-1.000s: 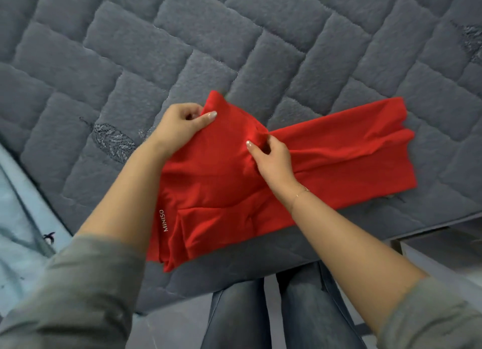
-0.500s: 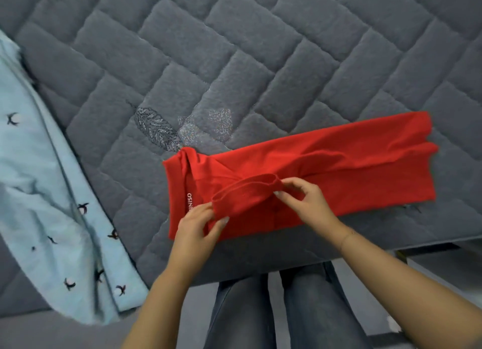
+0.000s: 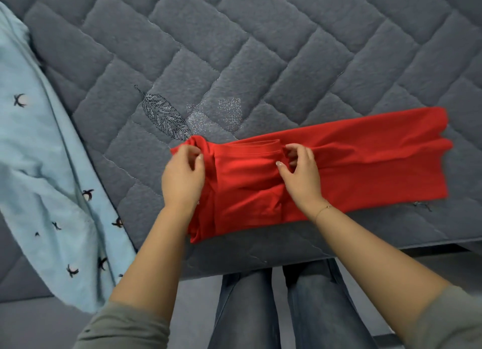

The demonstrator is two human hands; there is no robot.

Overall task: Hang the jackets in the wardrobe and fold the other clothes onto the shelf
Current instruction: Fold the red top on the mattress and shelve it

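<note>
A red garment (image 3: pixel 352 163) lies folded into a long strip near the front edge of the grey quilted mattress (image 3: pixel 234 48). My left hand (image 3: pixel 182 179) pinches the bunched left end of the red cloth. My right hand (image 3: pixel 300 171) pinches a folded sleeve edge near the garment's middle. A flat folded flap lies between the two hands. The right end of the strip lies loose toward the mattress's right side.
A light blue garment (image 3: pixel 47 166) with small black bird prints drapes over the mattress's left corner and hangs down. My legs in grey jeans (image 3: pixel 287 309) stand against the mattress's front edge. A dark leaf mark (image 3: pixel 161 114) is stitched in the quilt behind the red cloth.
Both hands carried the raised left part of the red garment down and folded it flat over the strip. The view shifted, bringing the blue garment into sight at left.
</note>
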